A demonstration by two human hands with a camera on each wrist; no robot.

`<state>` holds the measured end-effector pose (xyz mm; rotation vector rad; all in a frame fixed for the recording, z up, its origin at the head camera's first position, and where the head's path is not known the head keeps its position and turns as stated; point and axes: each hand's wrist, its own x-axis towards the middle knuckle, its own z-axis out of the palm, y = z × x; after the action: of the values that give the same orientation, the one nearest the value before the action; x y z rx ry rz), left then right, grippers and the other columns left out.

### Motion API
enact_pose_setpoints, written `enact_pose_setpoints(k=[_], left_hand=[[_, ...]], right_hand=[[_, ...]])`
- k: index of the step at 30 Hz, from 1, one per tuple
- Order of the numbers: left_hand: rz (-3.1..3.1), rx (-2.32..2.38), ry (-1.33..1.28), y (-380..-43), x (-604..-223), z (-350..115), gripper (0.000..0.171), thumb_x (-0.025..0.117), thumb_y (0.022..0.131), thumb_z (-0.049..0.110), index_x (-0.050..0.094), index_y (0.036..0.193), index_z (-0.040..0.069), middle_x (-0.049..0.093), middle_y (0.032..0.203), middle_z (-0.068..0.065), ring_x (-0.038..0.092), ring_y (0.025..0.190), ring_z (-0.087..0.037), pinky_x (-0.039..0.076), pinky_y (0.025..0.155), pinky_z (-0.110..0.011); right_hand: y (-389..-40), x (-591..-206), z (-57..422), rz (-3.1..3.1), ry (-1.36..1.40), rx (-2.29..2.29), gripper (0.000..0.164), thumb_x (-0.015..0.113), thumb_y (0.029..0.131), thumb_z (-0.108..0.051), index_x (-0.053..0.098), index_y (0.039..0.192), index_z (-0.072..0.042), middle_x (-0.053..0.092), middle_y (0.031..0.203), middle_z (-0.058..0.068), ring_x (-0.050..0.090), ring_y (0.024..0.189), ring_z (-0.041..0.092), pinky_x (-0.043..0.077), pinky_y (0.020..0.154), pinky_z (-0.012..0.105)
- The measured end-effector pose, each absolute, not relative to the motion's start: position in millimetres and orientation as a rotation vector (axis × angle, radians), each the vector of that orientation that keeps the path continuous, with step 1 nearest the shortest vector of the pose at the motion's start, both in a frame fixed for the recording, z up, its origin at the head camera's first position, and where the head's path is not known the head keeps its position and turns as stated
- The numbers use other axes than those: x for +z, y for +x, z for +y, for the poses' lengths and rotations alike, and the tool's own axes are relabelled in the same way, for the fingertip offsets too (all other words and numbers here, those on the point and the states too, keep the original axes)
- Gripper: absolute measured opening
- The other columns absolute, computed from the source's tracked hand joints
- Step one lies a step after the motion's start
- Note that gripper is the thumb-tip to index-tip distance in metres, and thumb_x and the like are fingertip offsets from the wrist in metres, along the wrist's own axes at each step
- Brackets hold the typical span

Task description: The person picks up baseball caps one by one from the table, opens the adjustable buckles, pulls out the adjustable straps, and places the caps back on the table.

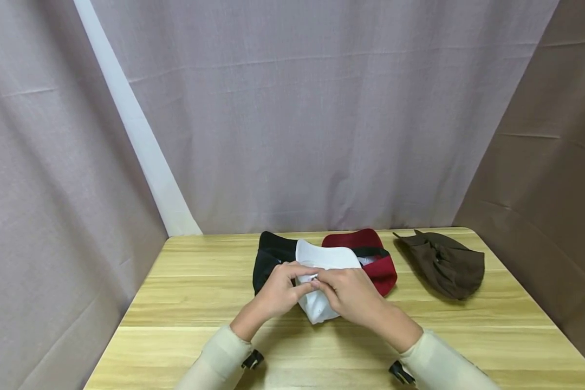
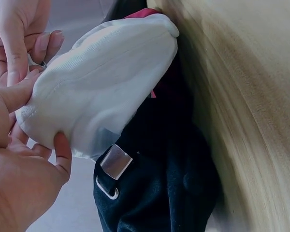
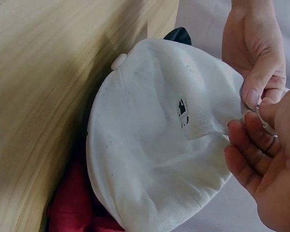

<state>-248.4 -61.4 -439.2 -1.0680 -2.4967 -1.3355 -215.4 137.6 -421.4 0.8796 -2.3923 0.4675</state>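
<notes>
A white baseball cap (image 1: 324, 255) sits at the middle of the table, its brim facing away from me. My left hand (image 1: 280, 290) pinches its near rim between thumb and fingers. Close against it, my right hand (image 1: 356, 298) pinches the same part of the rim, where the strap is mostly hidden by fingers. In the right wrist view, the crown of the white cap (image 3: 150, 125) shows a button and a small black print. A black cap (image 2: 159, 188) with a metal buckle lies beside the white one. Behind to the right is a dark red cap (image 1: 382, 273).
Toward the table's right side lies a dark brown cap (image 1: 443, 265), crumpled. The wooden table (image 1: 200, 303) ends at a grey curtain (image 1: 297, 135) at the back, with more cloth hanging at both sides.
</notes>
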Motion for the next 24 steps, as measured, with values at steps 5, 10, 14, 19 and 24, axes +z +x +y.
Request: enact_pose_setpoints(k=[5,10,14,19,24], left_hand=[[-2.499,-1.347,-1.064,-248.7,-439.4,-60.4,0.031,0.072,0.091,0.034,0.073,0.120,0.025,0.073,0.117,0.013,0.065,0.107,-0.004,0.047,0.091,-0.027],[-2.510,-1.377,-1.060,-246.4,-439.4,-59.7,0.031,0.073,0.090,0.034,0.073,0.121,0.027,0.073,0.115,0.015,0.064,0.103,-0.003,0.045,0.090,-0.025],[-2.503,-1.397,-1.070,-244.9,-438.7,-59.4,0.031,0.074,0.089,0.031,0.073,0.120,0.025,0.074,0.114,0.012,0.065,0.101,-0.003,0.047,0.090,-0.023],[-2.517,-1.385,-1.060,-244.6,-439.4,-59.6,0.031,0.074,0.090,0.029,0.073,0.120,0.026,0.074,0.113,0.013,0.063,0.098,-0.003,0.045,0.087,-0.023],[-2.529,-1.359,-1.047,-244.6,-440.0,-60.7,0.031,0.073,0.090,0.031,0.073,0.121,0.027,0.074,0.112,0.014,0.062,0.095,-0.003,0.043,0.084,-0.023]], right_hand=[[-215.2,-419.8,139.3,-2.386,0.896,0.477,0.023,0.071,0.092,-0.027,0.059,0.073,-0.025,0.057,0.062,-0.017,0.041,0.056,-0.001,0.033,0.051,0.018],[-214.9,-418.4,142.0,-2.416,0.935,0.514,0.022,0.070,0.093,-0.025,0.059,0.073,-0.024,0.049,0.061,-0.018,0.040,0.057,0.000,0.034,0.054,0.018],[-213.6,-416.7,142.8,-2.434,0.975,0.554,0.025,0.068,0.094,-0.023,0.057,0.072,-0.023,0.042,0.060,-0.018,0.039,0.057,0.000,0.034,0.054,0.016],[-213.5,-417.0,143.5,-2.437,0.997,0.608,0.024,0.067,0.095,-0.021,0.058,0.073,-0.021,0.041,0.061,-0.018,0.039,0.058,-0.001,0.033,0.054,0.013],[-216.0,-417.7,144.0,-2.434,1.015,0.625,0.022,0.067,0.095,-0.021,0.060,0.075,-0.021,0.043,0.062,-0.018,0.041,0.060,-0.001,0.035,0.056,0.013]])
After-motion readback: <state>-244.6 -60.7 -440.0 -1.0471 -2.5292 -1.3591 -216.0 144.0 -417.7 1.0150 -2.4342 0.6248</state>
